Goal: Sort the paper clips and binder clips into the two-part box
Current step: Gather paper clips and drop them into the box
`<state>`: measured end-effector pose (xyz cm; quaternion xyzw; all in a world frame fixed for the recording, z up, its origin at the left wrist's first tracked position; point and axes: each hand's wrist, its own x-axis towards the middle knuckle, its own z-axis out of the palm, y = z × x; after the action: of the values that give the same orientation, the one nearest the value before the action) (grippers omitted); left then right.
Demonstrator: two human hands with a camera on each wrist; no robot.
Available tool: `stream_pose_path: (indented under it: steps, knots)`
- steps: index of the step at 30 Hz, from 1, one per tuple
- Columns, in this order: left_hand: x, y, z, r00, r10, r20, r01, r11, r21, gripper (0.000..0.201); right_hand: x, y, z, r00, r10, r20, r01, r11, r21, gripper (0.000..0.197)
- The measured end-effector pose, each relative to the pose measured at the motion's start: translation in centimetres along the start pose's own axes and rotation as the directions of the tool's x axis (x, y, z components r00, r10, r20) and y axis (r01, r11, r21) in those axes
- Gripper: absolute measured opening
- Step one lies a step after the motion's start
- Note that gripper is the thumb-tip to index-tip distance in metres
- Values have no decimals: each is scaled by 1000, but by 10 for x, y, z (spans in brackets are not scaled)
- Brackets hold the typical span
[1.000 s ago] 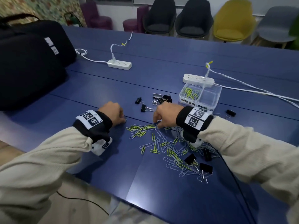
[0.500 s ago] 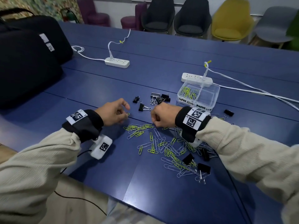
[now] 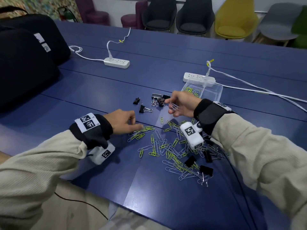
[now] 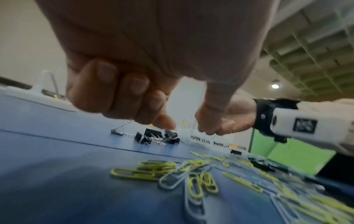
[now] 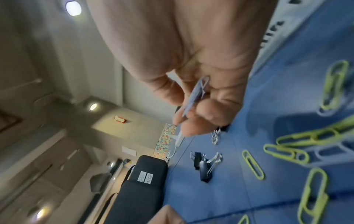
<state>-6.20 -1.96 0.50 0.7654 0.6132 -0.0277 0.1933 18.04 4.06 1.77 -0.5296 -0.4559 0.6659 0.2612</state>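
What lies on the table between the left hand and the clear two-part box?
In the head view, black binder clips lie on the blue table between the left hand and the clear two-part box; the raised right hand hovers there too.

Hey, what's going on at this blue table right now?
A person is sorting clips into a clear two-part box. The right hand is lifted off the table, its grip pinching silver paper clips. The left hand reaches into the loose pile of yellow-green and silver paper clips. One compartment of the box already holds paper clips; the other looks empty. Black binder clips lie unsorted on the table.
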Motion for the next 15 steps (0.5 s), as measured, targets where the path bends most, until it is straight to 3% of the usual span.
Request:
stream_pose_path:
  steps: [4, 6, 7, 8, 9, 10, 11, 13, 15]
  knots:
    - [4, 0, -3, 997, 47, 63, -58, 980, 191, 66, 0, 6, 0, 990, 128, 55, -121, 985, -122, 28]
    - [7, 1, -5, 994, 72, 83, -91, 965, 245, 69, -3, 5, 5, 996, 86, 14, -78, 950, -303, 35]
    - [8, 3, -4, 992, 88, 87, -107, 961, 255, 67, -5, 3, 7, 1000, 27, 1, -23, 875, -484, 39]
    - [10, 4, -2, 990, 108, 86, -127, 958, 258, 64, -6, 2, 8, 999, -46, -8, 27, 705, -708, 42]
    - [12, 5, -1, 988, 127, 83, -145, 954, 264, 61, -7, 2, 10, 992, -123, 3, 62, 481, -875, 44]
    - [13, 6, 0, 987, 145, 72, -159, 948, 275, 56, -9, 3, 12, 976, -216, 11, 76, 297, -952, 45]
    - [15, 7, 1, 986, 152, 61, -163, 944, 286, 52, -11, 3, 13, 957, -289, 1, 59, 192, -980, 45]
    - [18, 9, 2, 986, 159, 40, -164, 942, 292, 42, -9, 7, 14, 935, -352, -35, 9, 123, -992, 44]
    - [19, 12, 4, 985, 166, 41, -171, 939, 297, 32, -4, 12, 16, 943, -327, -67, -31, 115, -993, 51]
